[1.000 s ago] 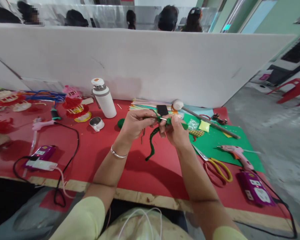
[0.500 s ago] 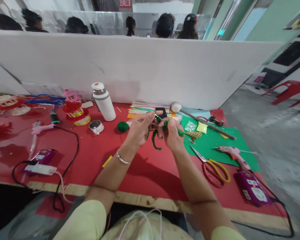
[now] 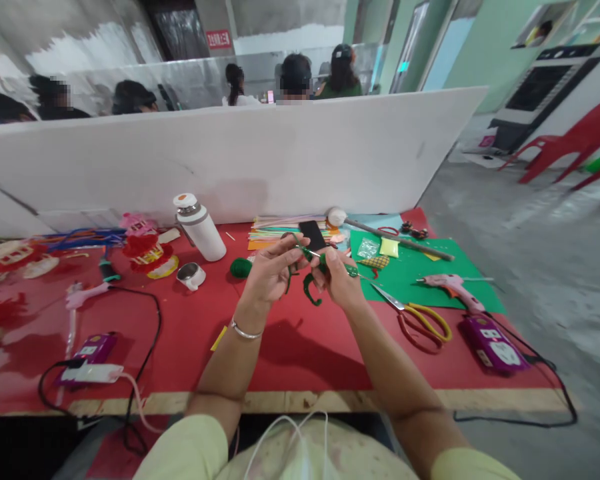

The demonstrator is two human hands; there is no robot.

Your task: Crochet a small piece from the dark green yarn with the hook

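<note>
My right hand (image 3: 342, 280) is closed around a crochet hook (image 3: 351, 271) with a green handle, its metal tip pointing left toward the other fingers. My left hand (image 3: 267, 273) pinches green yarn (image 3: 297, 243) at the hook's tip, a strand lying over its raised fingers. A narrow, curled strip of green crochet (image 3: 310, 292) dangles between the two hands, above the red table cover. Left of my left hand lies a ball of green yarn (image 3: 240, 268), partly hidden by it. Just behind the hands is a black phone (image 3: 312, 235).
Scissors (image 3: 423, 325), a pink glue gun (image 3: 453, 285) and a purple box (image 3: 494, 345) lie right. A white flask (image 3: 200, 228), metal cup (image 3: 191, 275), red paper craft (image 3: 147, 250) and second glue gun (image 3: 85, 295) stand left. A white panel (image 3: 220, 160) borders the back; people sit beyond.
The view has tilted up and shifted right, showing more of the room. My left fingers have opened out slightly around the yarn; the right hand keeps its grip on the hook.
</note>
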